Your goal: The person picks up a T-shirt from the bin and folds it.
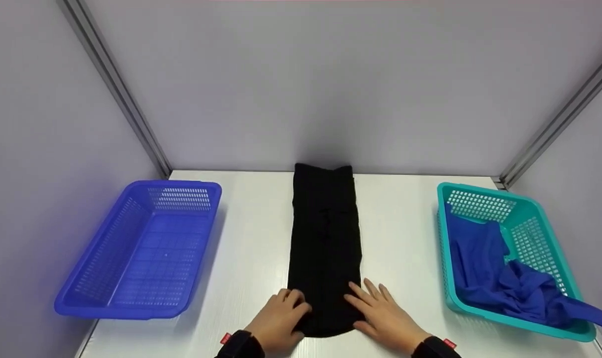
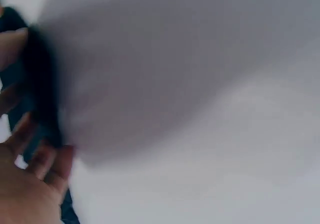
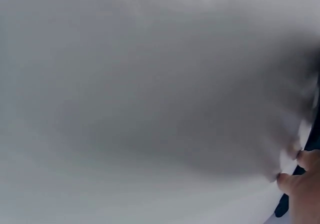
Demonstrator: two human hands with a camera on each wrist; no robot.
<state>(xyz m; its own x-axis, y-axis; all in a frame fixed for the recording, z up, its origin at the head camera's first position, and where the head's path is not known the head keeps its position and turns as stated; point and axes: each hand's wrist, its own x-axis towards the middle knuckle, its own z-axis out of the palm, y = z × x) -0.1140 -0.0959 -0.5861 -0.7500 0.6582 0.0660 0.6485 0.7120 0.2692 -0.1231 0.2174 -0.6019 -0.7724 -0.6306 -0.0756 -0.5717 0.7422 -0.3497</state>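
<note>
Black garment (image 1: 326,238) lies mid-worktop (image 1: 251,238), already folded into a long narrow strip running away from the person. Left hand (image 1: 278,318) grips the near-left corner, fingers curled round the edge. Right hand (image 1: 385,315) rests on the near-right corner, fingers spread and mostly flat. Lengthwise folds look done; the crosswise fold from the near end seems not yet made. Blue basket (image 1: 147,248) on the left holds nothing. Teal basket (image 1: 510,258) on the right holds a crumpled blue cloth (image 1: 500,278). Wrist views too blurred to add detail.
</note>
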